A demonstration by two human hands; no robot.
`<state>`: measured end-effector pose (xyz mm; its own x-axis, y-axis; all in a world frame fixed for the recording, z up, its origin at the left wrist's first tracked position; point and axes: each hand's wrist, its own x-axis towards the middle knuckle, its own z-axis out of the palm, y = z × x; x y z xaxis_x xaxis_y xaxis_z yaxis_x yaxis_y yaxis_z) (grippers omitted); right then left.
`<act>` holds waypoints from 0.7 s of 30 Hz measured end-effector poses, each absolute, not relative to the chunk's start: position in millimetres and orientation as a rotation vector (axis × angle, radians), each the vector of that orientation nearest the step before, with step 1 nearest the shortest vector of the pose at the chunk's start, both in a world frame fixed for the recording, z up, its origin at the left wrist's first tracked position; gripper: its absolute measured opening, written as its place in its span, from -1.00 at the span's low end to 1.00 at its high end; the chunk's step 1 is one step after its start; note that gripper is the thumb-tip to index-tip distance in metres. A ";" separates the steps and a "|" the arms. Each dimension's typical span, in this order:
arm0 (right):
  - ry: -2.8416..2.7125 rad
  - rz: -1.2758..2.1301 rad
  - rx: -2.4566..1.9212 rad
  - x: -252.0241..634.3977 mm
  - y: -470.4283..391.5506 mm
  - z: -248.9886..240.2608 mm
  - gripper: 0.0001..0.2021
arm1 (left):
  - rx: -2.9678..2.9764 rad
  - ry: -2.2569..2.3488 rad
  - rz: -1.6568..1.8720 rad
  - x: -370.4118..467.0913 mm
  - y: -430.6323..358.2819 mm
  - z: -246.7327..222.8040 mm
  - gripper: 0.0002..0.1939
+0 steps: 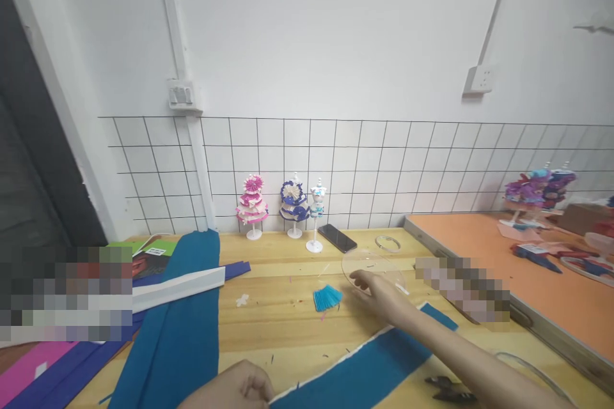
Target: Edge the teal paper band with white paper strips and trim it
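Observation:
At the bottom edge, my left hand (233,387) is closed, its curled fingertips at the left end of a teal-blue strip (355,376) with a white edge. The frame cuts off part of this hand. My right hand (378,294) reaches over the strip, fingers loosely bent and apart, at the near edge of a clear round plastic disc (371,262). Whether the fingers touch the disc is hard to see. Left of them lies a small pleated bright-blue fan (327,298). Beneath my right forearm are dark-handled cutters (448,390), partly hidden.
Three small decorated dress stands, pink (252,201), navy (294,204) and white-blue (317,204), stand by the wall. Beside them are a phone (338,238) and a ring (387,243). Folded teal material (187,326) lies left; an orange-topped table (518,262) adjoins right.

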<state>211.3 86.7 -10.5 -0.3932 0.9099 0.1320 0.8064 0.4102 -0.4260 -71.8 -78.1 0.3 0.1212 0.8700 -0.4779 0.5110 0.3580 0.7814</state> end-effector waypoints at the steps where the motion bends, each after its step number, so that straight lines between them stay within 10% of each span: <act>1: -2.327 0.440 -1.503 197.2 89.8 -11.9 -0.63 | 1.292 1.512 0.409 -71.1 -78.6 2.8 -0.86; 21: -2.538 0.406 -1.547 116.4 93.7 -18.5 -0.72 | 1.364 1.428 0.412 -82.0 -74.2 -20.8 -0.85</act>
<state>116.4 93.7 -18.5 -0.4608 0.8873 -0.0192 0.8491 0.4344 -0.3005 -82.0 -74.2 -20.8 0.2232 0.8695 -0.4407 0.5013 0.2854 0.8168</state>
